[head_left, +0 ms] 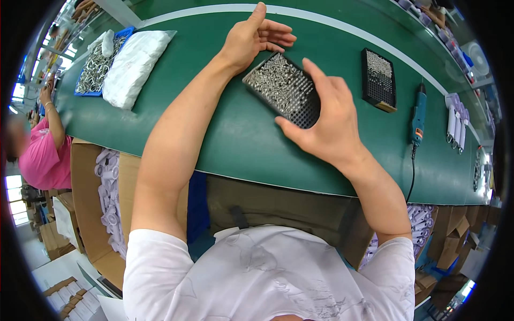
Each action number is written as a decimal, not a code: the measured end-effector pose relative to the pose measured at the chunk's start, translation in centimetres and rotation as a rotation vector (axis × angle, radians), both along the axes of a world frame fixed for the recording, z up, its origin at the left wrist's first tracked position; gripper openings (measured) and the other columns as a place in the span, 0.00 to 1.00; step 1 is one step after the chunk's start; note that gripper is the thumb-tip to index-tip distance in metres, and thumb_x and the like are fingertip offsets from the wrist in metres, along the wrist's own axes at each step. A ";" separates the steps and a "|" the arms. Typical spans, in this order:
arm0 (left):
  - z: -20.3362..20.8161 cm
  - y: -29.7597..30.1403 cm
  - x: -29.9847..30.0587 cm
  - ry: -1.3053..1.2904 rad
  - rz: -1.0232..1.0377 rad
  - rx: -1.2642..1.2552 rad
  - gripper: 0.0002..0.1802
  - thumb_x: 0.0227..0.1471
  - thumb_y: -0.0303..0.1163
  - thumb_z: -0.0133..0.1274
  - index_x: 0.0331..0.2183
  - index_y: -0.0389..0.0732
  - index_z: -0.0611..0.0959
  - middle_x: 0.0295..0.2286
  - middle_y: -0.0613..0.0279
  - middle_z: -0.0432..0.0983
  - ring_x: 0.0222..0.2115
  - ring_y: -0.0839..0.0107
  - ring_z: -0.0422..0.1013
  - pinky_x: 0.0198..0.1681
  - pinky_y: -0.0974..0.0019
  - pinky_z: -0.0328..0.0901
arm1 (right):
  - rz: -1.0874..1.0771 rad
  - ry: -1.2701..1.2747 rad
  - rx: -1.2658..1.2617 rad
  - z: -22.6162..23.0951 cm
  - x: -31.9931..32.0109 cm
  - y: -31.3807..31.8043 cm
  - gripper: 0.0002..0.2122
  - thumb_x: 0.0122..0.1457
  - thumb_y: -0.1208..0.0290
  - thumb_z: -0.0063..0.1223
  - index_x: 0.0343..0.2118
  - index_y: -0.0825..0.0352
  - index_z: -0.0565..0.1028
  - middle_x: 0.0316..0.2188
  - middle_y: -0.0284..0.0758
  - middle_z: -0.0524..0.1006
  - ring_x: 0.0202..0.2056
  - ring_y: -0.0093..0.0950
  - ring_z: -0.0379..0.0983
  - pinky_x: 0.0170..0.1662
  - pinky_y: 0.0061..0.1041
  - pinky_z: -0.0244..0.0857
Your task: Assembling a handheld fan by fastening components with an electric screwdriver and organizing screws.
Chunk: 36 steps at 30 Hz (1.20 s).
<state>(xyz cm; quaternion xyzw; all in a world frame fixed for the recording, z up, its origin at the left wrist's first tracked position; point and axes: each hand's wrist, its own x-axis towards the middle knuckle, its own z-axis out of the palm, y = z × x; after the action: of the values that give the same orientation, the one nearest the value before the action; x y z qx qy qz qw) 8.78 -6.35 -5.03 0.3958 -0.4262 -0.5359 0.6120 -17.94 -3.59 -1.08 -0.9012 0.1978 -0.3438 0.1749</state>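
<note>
A black tray (302,111) with a grid of small holes sits tilted at an angle over the green table, heaped with small silvery screws (278,79) toward its far left part. My right hand (334,120) grips the tray's right end, thumb on the near edge and fingers on the far side. Beyond the tray's far left corner is my left hand (256,38), its fingers stretched out and its thumb up. Whether that hand touches the tray's edge I cannot tell. Bare holes show at the tray's right end.
A second black tray of screws (379,77) lies to the right, beside a teal electric screwdriver (419,115) with a black cord. Purple-white parts (456,123) stand farther right. At left are a white plastic bag (136,67) and a blue basket of metal rings (96,69). A person in pink (45,152) sits left.
</note>
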 end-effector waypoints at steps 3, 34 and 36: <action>0.0 0.3 0.2 0.003 -0.005 -0.005 0.45 0.69 0.64 0.29 0.47 0.29 0.83 0.40 0.47 0.84 0.42 0.58 0.80 0.47 0.58 0.74 | 0.043 -0.001 0.042 -0.5 0.1 0.3 0.44 0.38 0.63 0.76 0.60 0.74 0.68 0.40 0.45 0.79 0.43 0.43 0.73 0.48 0.40 0.66; -0.1 0.2 0.4 -0.001 -0.006 0.010 0.46 0.69 0.65 0.30 0.47 0.29 0.82 0.41 0.45 0.83 0.42 0.58 0.80 0.48 0.58 0.74 | 0.059 0.023 -0.016 0.0 0.2 0.4 0.45 0.37 0.67 0.76 0.61 0.72 0.66 0.51 0.41 0.77 0.46 0.40 0.72 0.50 0.41 0.64; -0.1 0.1 0.2 0.005 -0.011 0.006 0.46 0.68 0.65 0.30 0.47 0.28 0.82 0.41 0.45 0.83 0.42 0.58 0.80 0.48 0.58 0.74 | 0.056 0.014 -0.042 0.1 0.1 0.2 0.45 0.37 0.67 0.76 0.62 0.72 0.66 0.51 0.41 0.77 0.46 0.40 0.72 0.50 0.41 0.64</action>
<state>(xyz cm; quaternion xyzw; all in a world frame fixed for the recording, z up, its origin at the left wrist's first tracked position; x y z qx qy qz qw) 9.02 -6.29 -5.11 0.3938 -0.4254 -0.5415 0.6089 -17.85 -3.40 -0.94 -0.9122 0.1663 -0.3367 0.1642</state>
